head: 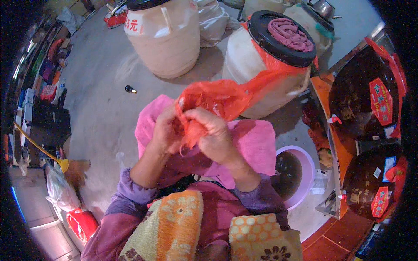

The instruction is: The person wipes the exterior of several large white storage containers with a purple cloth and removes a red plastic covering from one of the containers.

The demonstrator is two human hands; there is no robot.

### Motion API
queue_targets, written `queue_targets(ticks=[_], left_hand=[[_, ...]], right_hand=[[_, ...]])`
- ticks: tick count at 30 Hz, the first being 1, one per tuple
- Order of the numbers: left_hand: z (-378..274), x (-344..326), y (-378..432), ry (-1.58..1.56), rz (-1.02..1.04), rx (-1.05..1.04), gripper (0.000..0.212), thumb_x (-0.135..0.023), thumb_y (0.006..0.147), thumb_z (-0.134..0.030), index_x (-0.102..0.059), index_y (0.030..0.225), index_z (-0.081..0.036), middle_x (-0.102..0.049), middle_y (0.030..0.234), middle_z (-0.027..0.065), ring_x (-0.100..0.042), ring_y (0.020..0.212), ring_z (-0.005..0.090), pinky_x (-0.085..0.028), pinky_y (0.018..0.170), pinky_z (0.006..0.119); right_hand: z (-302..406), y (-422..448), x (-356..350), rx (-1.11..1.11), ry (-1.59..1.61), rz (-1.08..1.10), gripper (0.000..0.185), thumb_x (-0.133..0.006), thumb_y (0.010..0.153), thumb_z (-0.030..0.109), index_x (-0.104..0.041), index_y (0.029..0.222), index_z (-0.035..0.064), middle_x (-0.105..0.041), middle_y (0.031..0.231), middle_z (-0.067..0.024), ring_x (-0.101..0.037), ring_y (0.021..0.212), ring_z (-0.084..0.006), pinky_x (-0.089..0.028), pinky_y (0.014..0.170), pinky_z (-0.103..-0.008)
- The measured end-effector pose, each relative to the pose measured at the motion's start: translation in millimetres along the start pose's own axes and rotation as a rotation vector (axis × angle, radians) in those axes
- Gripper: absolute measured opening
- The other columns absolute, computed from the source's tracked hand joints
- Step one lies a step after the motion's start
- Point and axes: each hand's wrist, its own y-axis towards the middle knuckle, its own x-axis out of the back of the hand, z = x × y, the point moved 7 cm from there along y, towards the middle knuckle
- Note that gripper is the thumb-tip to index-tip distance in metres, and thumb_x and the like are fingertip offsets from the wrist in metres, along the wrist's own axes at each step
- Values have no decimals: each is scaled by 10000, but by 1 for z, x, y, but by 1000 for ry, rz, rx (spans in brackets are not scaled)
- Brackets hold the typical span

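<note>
A thin red plastic bag or sheet (225,94) is bunched up in front of me. My left hand (168,130) grips its left side and my right hand (212,133) pinches the gathered part close beside it. A loose end of the red plastic stretches to the upper right, in front of a white plastic barrel (241,58). More red plastic shows under that barrel's black lid (258,36), and a folded pink cloth (290,34) lies on top. Beneath my hands a pink cloth (254,140) covers my lap.
Another large white barrel (163,42) stands ahead. A small black object (130,89) lies on the floor. At my right are a lilac basin (308,173) with dark contents and large dark brown jars (356,98). Cluttered shelves (42,75) and a red bag (81,225) are at the left.
</note>
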Motion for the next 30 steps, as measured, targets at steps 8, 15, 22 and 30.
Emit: queue_targets(ticks=[8,15,22,30], left_hand=[[-22,52,-36,-56,-181,-132,295,-477,891,-180,-506,1129,-8,-566,1078,94,-558,978,183,-453,870,327],[-29,68,-7,-134,-275,-57,238,-445,872,-150,-508,1061,-20,-582,1001,83,-604,829,216,-505,757,339],[-39,40,-7,99,-183,-287,343,-420,891,-238,-487,1121,7,-559,1046,105,-553,926,204,-463,838,351],[-11,25,34,350,-246,4,437,-488,862,-448,-587,926,-27,-588,789,59,-560,692,161,-469,621,282]], right_hand=[[3,-4,-60,32,-251,17,444,-480,691,-119,-505,1119,-5,-586,1037,-172,-568,979,-332,-457,828,-357],[43,-9,0,138,-495,-107,458,-475,755,-112,-465,1209,-45,-532,1193,-184,-568,1048,-264,-449,889,-317],[2,-27,171,-199,-20,-1105,427,-537,855,59,-410,1252,-35,-524,1175,-131,-532,1044,-180,-455,840,-330],[-81,-8,203,-374,406,-877,274,-564,798,-5,-523,1067,34,-569,1019,-82,-543,933,-204,-440,839,-327]])
